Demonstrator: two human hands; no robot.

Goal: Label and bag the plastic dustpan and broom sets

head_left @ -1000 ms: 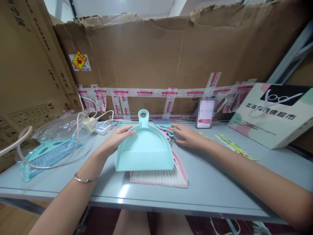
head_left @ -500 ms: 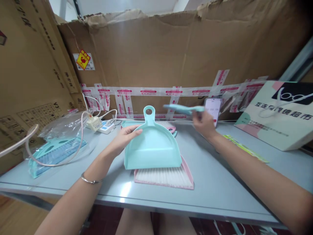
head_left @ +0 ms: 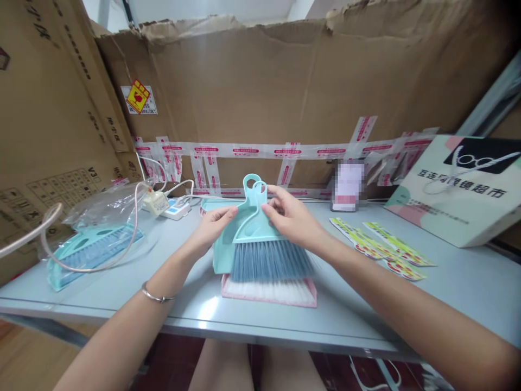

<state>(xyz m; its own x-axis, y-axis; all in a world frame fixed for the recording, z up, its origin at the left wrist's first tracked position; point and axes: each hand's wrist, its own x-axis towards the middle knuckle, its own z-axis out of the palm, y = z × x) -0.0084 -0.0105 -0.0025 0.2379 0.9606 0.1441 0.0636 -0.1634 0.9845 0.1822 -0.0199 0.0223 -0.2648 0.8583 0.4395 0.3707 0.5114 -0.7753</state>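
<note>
At the middle of a grey table [head_left: 366, 304], the person's left hand [head_left: 211, 225] grips the left edge of a mint-green plastic dustpan [head_left: 222, 247]. The right hand [head_left: 291, 220] pinches the handle of a mint-green hand brush with blue-grey bristles [head_left: 266, 255], laid over the dustpan and hiding most of it. Beneath both lies a pink dustpan holding a white-bristled brush [head_left: 271, 290], only its near edge showing. A bagged mint-green set [head_left: 91, 252] lies far left.
</note>
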